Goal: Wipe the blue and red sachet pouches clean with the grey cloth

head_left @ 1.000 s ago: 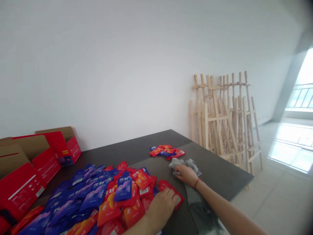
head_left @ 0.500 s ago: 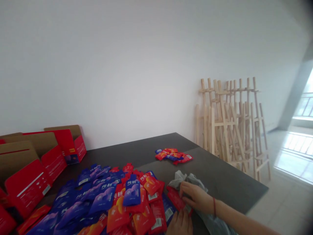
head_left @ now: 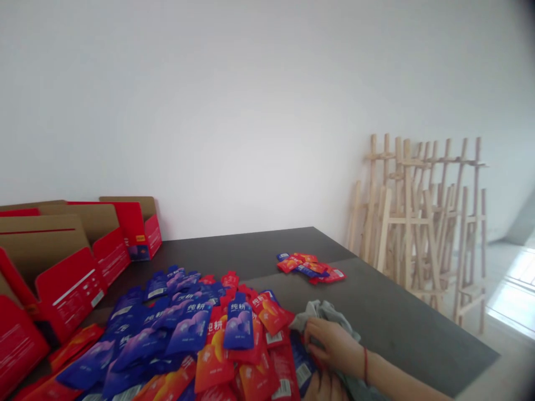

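My right hand (head_left: pixel 334 346) lies on a crumpled grey cloth (head_left: pixel 321 312), with its fingers curled and closed on it. The cloth shows beyond the fingertips and again below the wrist. My left hand (head_left: pixel 324 389) is cut off by the bottom edge. Its fingers are pressed together at a red pouch, of which only a sliver shows between the hands. Just left of them lies a dark blue pouch (head_left: pixel 301 362) with a white label. A big heap of orange-red pouches (head_left: pixel 215 356) and blue pouches (head_left: pixel 190 328) spreads further left.
Several red cardboard boxes (head_left: pixel 69 289) stand at the left with flaps raised. A small pile of red and blue pouches (head_left: pixel 309 267) sits further back on the dark table (head_left: pixel 401 312). Wooden easels (head_left: pixel 407 223) lean by the white wall beyond the table's right edge.
The view has turned slightly left, so the scene sits further right. The red pouch under my hands is now mostly covered by my right hand. Less of my left hand shows.
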`<state>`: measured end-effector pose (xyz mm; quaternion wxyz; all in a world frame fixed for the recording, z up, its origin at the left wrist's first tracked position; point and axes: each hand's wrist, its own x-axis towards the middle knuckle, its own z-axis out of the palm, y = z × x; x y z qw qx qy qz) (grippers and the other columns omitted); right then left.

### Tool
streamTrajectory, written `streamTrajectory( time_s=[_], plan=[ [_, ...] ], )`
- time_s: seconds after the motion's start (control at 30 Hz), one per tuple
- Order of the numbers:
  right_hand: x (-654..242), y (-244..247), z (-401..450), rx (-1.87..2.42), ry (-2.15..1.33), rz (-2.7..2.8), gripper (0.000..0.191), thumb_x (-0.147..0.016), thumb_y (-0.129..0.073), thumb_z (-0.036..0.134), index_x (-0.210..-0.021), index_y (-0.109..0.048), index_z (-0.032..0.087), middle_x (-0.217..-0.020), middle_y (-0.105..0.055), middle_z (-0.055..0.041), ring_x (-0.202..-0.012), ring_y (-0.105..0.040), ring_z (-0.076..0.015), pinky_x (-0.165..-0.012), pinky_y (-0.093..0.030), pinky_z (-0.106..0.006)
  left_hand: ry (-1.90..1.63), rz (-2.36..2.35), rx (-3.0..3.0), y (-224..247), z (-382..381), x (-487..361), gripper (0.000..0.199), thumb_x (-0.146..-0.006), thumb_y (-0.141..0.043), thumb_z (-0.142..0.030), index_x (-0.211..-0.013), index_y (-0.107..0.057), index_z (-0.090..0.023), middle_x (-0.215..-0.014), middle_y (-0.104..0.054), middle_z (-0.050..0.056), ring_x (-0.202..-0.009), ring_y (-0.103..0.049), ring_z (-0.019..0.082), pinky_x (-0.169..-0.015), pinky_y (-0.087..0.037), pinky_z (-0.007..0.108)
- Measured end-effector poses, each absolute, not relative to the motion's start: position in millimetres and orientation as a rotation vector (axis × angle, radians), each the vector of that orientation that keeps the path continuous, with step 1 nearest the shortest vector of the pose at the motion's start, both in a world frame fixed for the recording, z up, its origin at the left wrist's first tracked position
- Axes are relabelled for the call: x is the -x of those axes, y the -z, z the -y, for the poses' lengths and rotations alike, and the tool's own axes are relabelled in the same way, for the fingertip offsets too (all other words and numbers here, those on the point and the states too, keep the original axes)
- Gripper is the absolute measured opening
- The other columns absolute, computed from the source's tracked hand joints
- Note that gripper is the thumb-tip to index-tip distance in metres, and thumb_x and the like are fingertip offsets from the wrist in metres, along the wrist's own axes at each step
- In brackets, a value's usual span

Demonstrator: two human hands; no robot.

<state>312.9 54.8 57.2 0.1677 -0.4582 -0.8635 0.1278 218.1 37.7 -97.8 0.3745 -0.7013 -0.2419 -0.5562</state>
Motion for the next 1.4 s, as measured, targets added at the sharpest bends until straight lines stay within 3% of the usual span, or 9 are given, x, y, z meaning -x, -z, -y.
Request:
streamTrajectory(
  time_s=[0.23,0.37,0.5,0.7,1.23,1.3,1.4],
  plan=[
    [-299,-58,-92,1.41,-0.318,2.409,0.012,-0.081,-0.057,0.016,-0.089,-0.065,0.021,-0.096,-0.068,-0.0047,-0.09,-0.064,-0.0213,-0.082,-0.047,-0.031,0.674,0.563,2.376,68,-20,-188,0.02,-0.095,-0.055,-0.03,-0.094,-0.072,-0.019,-0.096,-0.076,0.009,-0.086,-0.068,0.022,-0.077,-0.048,0.034],
    [-310,-60,-74,1.379,-0.331,2.407,0.008,-0.083,-0.057,0.019,-0.088,-0.063,0.021,-0.095,-0.068,-0.0038,-0.088,-0.064,-0.0203,-0.08,-0.047,-0.031,0.576,0.598,2.502,54,-13,-183,0.024,-0.094,-0.055,-0.024,-0.107,-0.074,-0.016,-0.105,-0.075,0.011,-0.094,-0.068,0.023,-0.081,-0.05,0.034],
    [-326,-59,-43,1.299,-0.397,2.41,0.01,-0.081,-0.056,0.016,-0.085,-0.061,0.022,-0.09,-0.067,-0.002,-0.085,-0.062,-0.0189,-0.077,-0.047,-0.029,0.587,0.755,2.5,59,-8,-198,0.019,-0.092,-0.058,-0.025,-0.098,-0.074,-0.016,-0.098,-0.076,0.011,-0.092,-0.069,0.025,-0.081,-0.052,0.037],
    [-329,-57,-28,1.374,-0.373,2.468,0.011,-0.086,-0.055,0.016,-0.084,-0.063,0.023,-0.094,-0.069,-0.0047,-0.086,-0.063,-0.0213,-0.077,-0.047,-0.031,0.742,0.794,2.413,70,-16,-215,0.02,-0.088,-0.059,-0.028,-0.079,-0.072,-0.017,-0.072,-0.072,0.01,-0.073,-0.069,0.026,-0.069,-0.052,0.036],
    [-297,-53,-112,1.599,-0.236,2.331,0.01,-0.085,-0.055,0.02,-0.091,-0.064,0.021,-0.096,-0.071,-0.0054,-0.091,-0.066,-0.0215,-0.079,-0.044,-0.029,0.424,0.672,2.652,45,-21,-197,0.018,-0.094,-0.058,-0.026,-0.089,-0.073,-0.016,-0.097,-0.076,0.011,-0.09,-0.071,0.025,-0.072,-0.05,0.035],
    [-303,-55,-104,1.579,-0.243,2.334,0.009,-0.083,-0.056,0.019,-0.089,-0.063,0.021,-0.095,-0.071,-0.0044,-0.09,-0.066,-0.0212,-0.079,-0.044,-0.029,0.54,0.617,2.572,48,-22,-198,0.016,-0.092,-0.059,-0.025,-0.087,-0.071,-0.017,-0.09,-0.076,0.009,-0.081,-0.07,0.023,-0.068,-0.049,0.034],
    [-320,-54,-82,1.537,-0.259,2.339,0.008,-0.083,-0.056,0.019,-0.087,-0.062,0.022,-0.093,-0.07,-0.0031,-0.088,-0.066,-0.0204,-0.078,-0.045,-0.029,0.784,0.629,2.409,58,-23,-206,0.021,-0.09,-0.056,-0.023,-0.072,-0.065,-0.019,-0.06,-0.064,0.004,-0.053,-0.059,0.017,-0.06,-0.046,0.032]
  ],
)
